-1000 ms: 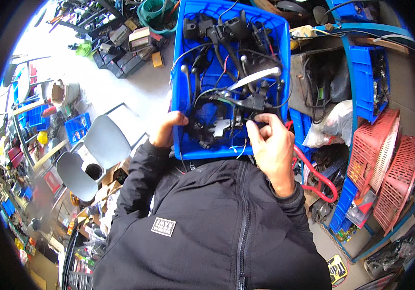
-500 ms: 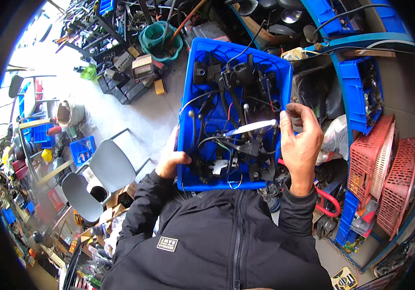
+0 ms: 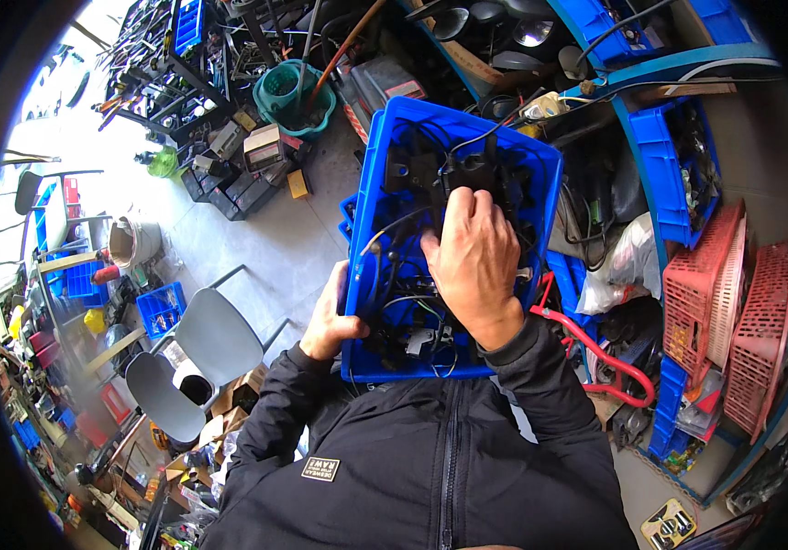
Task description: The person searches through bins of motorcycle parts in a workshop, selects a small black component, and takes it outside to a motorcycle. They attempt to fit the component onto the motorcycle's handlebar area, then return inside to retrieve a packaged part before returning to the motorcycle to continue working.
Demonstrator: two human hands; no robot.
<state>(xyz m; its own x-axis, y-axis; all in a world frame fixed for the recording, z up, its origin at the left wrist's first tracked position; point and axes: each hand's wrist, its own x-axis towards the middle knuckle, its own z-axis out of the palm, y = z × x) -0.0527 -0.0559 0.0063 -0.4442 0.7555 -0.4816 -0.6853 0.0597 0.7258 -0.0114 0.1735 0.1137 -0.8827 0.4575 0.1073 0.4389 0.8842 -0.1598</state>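
A deep blue plastic bin sits in front of my body, full of tangled black parts, lever-like pieces and thin cables. My left hand grips the bin's left wall, thumb over the rim. Inside the bin, my right hand is palm down with its fingers curled onto the black parts; its fingertips are hidden, so what they hold cannot be made out. Nearer to me among the parts lies a small whitish metal piece.
Red metal tubing stands right of the bin, with pink plastic baskets beyond. Left are a grey chair and a whitish bucket. A green tub and several boxes lie ahead on the floor.
My right hand has moved left from the bin's right rim down into the parts. The long white piece seen before is out of sight. The left hand keeps its grip.
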